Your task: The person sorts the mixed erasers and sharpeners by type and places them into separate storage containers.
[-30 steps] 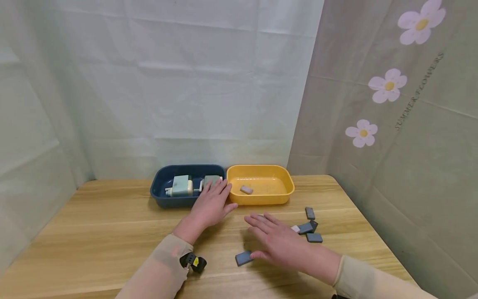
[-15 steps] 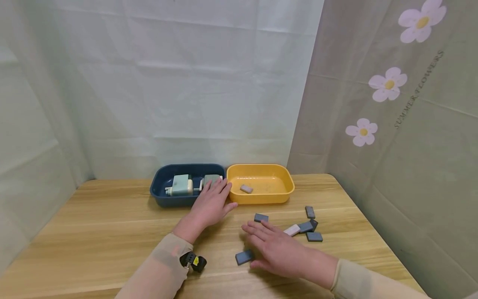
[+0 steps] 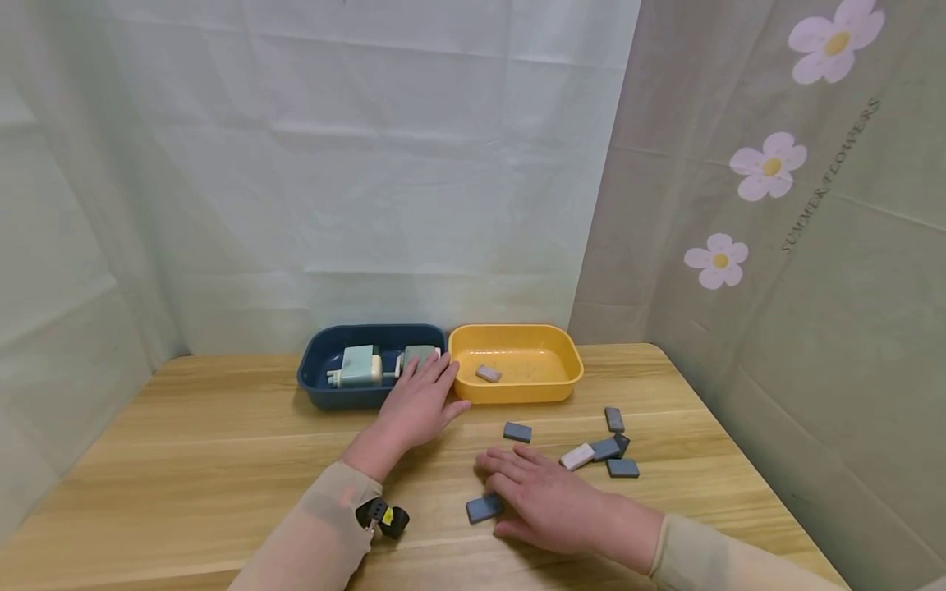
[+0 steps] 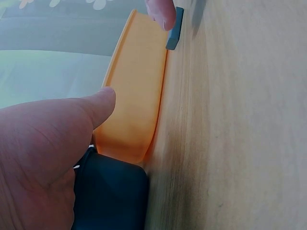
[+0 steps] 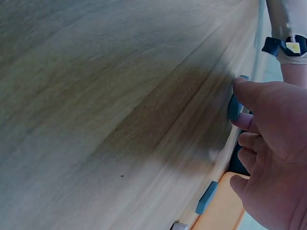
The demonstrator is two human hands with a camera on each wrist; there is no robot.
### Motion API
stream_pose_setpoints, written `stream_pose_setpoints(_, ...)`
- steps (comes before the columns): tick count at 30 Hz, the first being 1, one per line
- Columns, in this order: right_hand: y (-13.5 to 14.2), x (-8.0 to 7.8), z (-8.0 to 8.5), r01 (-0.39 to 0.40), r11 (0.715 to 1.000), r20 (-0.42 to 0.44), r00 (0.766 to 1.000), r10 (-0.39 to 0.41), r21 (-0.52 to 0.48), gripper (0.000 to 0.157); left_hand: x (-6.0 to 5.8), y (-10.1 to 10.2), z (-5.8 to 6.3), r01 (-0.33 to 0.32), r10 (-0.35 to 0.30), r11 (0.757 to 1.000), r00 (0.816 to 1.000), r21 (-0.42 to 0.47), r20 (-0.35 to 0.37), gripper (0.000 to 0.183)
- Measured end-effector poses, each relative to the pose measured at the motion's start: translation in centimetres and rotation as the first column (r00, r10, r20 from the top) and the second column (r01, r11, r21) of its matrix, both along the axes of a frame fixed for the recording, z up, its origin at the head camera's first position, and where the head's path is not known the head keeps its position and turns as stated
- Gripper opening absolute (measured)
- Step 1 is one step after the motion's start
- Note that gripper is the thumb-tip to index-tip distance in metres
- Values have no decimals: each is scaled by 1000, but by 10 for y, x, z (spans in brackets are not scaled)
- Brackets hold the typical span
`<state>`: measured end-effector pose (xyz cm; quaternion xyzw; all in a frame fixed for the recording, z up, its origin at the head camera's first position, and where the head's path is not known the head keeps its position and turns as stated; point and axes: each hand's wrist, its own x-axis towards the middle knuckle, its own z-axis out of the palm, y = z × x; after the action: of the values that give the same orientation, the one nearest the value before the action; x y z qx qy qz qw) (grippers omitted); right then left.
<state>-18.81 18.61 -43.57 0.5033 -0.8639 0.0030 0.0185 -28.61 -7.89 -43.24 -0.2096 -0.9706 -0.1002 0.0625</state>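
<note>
The head camera looks forward and down over the worktop (image 3: 222,476); both wrist cameras look from low and close, the surface tipped steeply sideways. All three views share the yellow tray (image 3: 521,395).

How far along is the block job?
Looks early. Done: one pale block lies in the yellow tray. In hand: the right hand is at a blue-grey block; grip unclear. Remaining, apparently: the other loose blocks on the table, including another pale one.
</note>
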Motion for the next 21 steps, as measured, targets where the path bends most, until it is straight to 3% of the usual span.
stream_pose_setpoints(14,-3,0,-1,19,1000,14,1000,-19,-5,31,1,0,0,-6,6,1000,1000,9,5,81)
stream_pose_setpoints(21,-3,0,-1,23,1000,19,1000,-23,-17,26,0,0,1,-6,6,1000,1000,0,8,82)
